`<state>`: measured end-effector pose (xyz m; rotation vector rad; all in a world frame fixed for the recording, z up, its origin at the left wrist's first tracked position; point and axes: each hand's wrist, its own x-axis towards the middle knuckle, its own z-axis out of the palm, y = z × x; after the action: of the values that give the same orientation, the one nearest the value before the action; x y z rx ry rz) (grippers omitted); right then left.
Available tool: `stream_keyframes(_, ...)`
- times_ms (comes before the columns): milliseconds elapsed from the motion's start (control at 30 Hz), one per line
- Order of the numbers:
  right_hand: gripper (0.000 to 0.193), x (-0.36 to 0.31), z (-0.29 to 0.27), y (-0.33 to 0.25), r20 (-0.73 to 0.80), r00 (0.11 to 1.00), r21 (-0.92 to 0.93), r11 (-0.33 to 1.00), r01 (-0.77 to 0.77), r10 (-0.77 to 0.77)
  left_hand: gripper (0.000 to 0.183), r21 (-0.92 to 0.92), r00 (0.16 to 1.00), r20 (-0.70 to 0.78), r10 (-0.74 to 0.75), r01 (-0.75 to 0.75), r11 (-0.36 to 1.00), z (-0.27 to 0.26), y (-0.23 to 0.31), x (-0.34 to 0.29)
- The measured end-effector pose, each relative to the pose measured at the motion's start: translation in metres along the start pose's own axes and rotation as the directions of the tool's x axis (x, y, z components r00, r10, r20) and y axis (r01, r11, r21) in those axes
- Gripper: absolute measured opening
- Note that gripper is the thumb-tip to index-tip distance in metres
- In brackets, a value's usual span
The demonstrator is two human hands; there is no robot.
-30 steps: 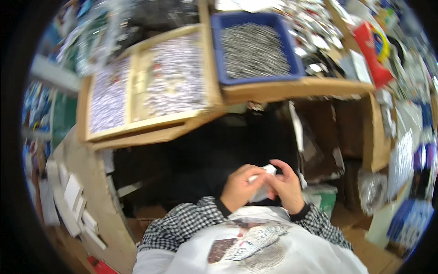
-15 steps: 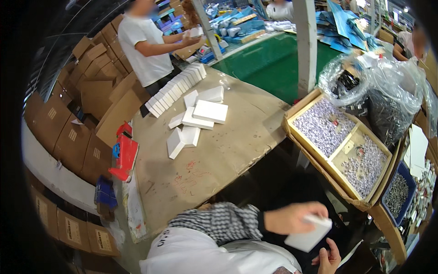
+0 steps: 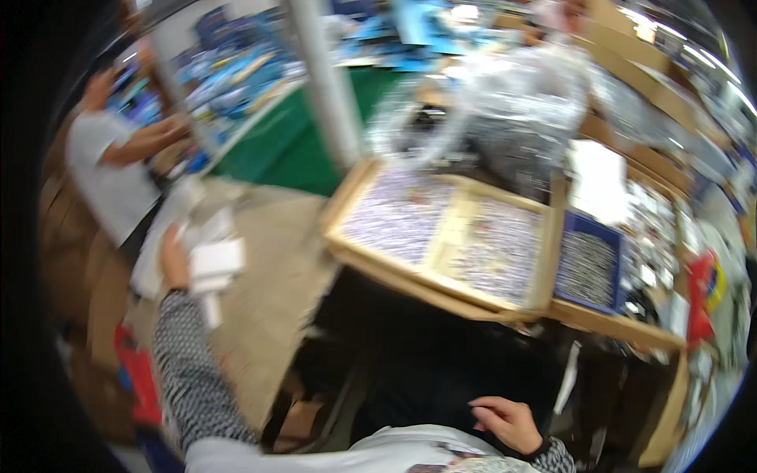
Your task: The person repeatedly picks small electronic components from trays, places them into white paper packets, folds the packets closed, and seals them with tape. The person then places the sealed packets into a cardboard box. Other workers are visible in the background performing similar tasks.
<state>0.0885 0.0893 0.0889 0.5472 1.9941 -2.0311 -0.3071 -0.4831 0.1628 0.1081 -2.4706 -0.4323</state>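
Note:
My left hand [image 3: 173, 258] is stretched out over the table on the left, beside a loose group of white boxes [image 3: 217, 259]. Motion smears its fingers, so whether it grips or only touches a box cannot be made out. In front of my body at the lower right, my right hand [image 3: 511, 424] hangs with fingers loosely curled and a gap between them. Nothing shows in it.
A wooden tray [image 3: 441, 229] of small pale parts lies ahead, with a blue bin [image 3: 623, 264] of small metal parts to its right. Clear plastic bags [image 3: 512, 94] stand behind. A co-worker [image 3: 114, 169] is beyond the table's far left; a post [image 3: 325, 87] rises behind the tray.
My left hand, which held a white box near my lap, has swung left to the boxes on the table. My right hand stays low. The view has turned right and blurred.

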Motion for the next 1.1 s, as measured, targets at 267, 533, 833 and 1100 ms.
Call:
stream_keyframes(267, 0.021, -0.016, -0.066, -0.072, 0.185, 0.953, -0.320, 0.902, 0.288, -0.239, 0.039, -0.129, 0.962, 0.216, -0.164, 0.195, 0.972, 0.003, -0.012, -0.009)
stream_keyframes(533, 0.019, 0.051, -0.183, -0.175, -0.286, 0.677, -0.703, 0.628, 0.333, -0.678, 0.021, -0.633, 0.959, 0.219, 0.178, 0.001, 0.774, -0.008, 0.185, -0.047)
stream_keyframes(833, 0.042, 0.150, -0.266, -0.205, -0.600, 0.631, -0.734, 0.651, -0.191, -0.491, 0.012, -0.911, 0.705, 0.306, 0.639, 0.023, 0.411, -0.025, 0.383, -0.139)
stream_keyframes(1100, 0.025, 0.065, -0.203, -0.196, -0.490, 0.718, -0.357, 0.865, 0.353, -0.495, 0.024, -0.799, 0.523, 0.389, 0.758, 0.601, -0.004, -0.008, 0.443, -0.185)
